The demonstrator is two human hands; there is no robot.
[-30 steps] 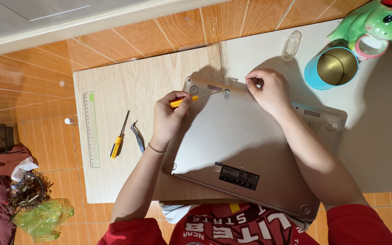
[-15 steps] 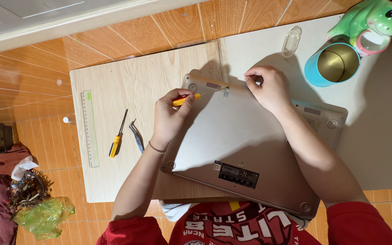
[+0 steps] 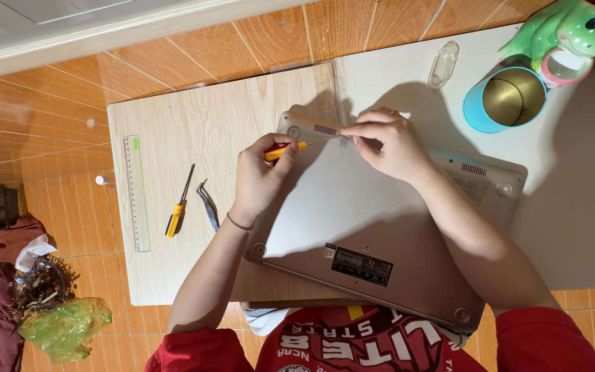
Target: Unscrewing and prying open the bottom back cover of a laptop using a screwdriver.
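Observation:
A silver laptop (image 3: 380, 227) lies bottom up on a light wooden board (image 3: 194, 131). My left hand (image 3: 259, 176) grips a small screwdriver with a yellow and orange handle (image 3: 285, 149), its shaft pointing right along the laptop's far edge. My right hand (image 3: 388, 143) rests on the same edge, fingertips pinched at the screwdriver's tip near a vent slot. What lies under the fingertips is hidden.
Left of the laptop on the board lie a second yellow-handled screwdriver (image 3: 177, 207), metal tweezers (image 3: 209, 205) and a clear ruler (image 3: 136, 193). A blue cup (image 3: 504, 100), a green frog figure (image 3: 573, 31) and a small clear case (image 3: 443, 63) stand at the far right. Cloth and a green bag (image 3: 63, 327) lie on the floor.
My right hand has slid left along the laptop's far edge toward the screwdriver tip. My left hand has turned the screwdriver so it points at the right hand.

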